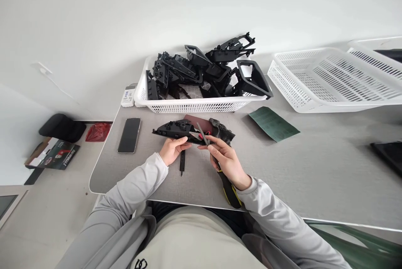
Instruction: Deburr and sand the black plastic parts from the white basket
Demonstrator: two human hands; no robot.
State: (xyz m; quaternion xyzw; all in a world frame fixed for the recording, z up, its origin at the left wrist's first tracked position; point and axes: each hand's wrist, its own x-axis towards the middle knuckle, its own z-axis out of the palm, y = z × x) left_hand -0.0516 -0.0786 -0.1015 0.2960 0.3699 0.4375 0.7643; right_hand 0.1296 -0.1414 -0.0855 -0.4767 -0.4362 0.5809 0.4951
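left hand (pixel 172 150) clamped on black part (pixel 171 128), long axis crosswise through grip; right hand (pixel 228 163) closed on file (pixel 202 131), slanting up-left, near part's right end.

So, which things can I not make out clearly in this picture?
All in the head view:
- Black part: its underside, hidden by its own body and the left hand.
- Tool: its middle, covered by the right hand.
- White box: its print, too small.
- Dark object: its far end, cut off by the right edge.
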